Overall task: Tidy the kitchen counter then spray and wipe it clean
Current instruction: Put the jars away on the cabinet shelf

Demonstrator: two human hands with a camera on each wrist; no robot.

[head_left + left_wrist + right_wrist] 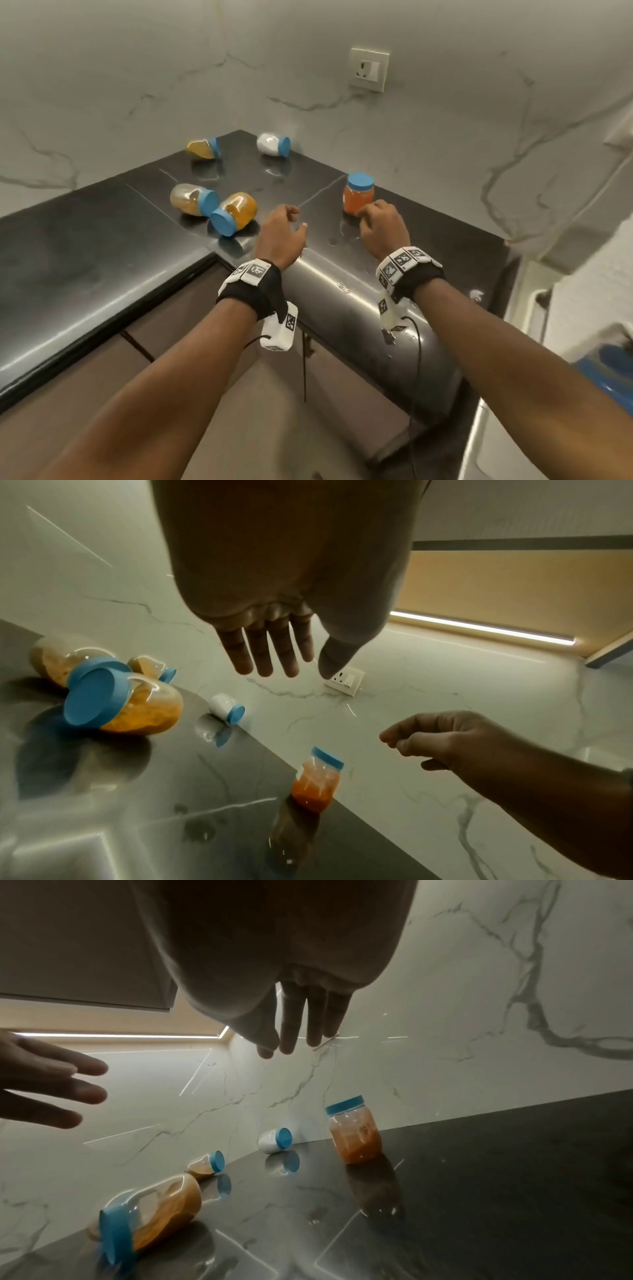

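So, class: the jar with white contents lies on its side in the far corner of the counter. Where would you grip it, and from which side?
Grip the white jar round its body, coming down from above. It lies tipped over with its blue lid pointing right, so the rounded flanks are exposed to fingers and thumb. The right hand looks the nearer one, and it holds nothing.
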